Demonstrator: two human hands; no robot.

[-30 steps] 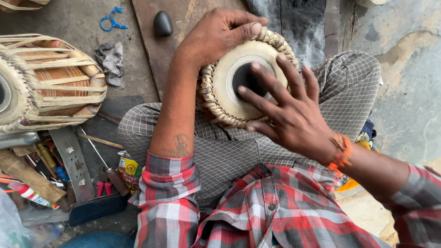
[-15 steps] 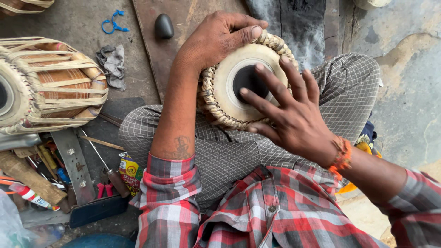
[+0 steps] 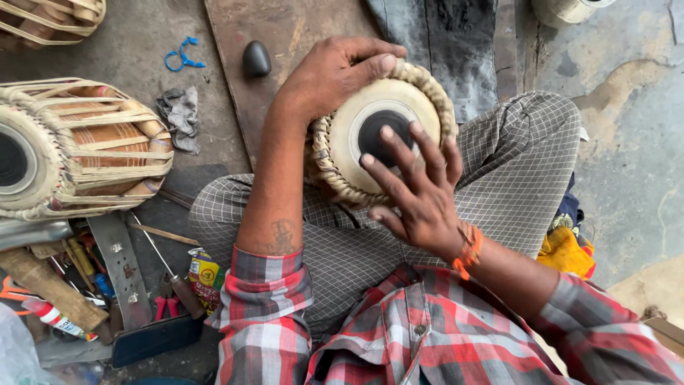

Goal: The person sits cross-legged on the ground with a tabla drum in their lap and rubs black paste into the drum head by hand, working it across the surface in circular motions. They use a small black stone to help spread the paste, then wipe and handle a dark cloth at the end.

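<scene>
On the crossed legs, a small drum (image 3: 381, 139) is being steadied by the left hand (image 3: 335, 75) gripping its woven rim, while the right hand (image 3: 420, 192), fingers (image 3: 395, 146) spread, is being laid across the drumhead.

Right hand (image 3: 420, 189): its fingers now lie more upright over the black centre of the small drum (image 3: 381, 135), not slanted as before.
Left hand (image 3: 335, 75): the thumb is now stretched further along the upper rim.
</scene>
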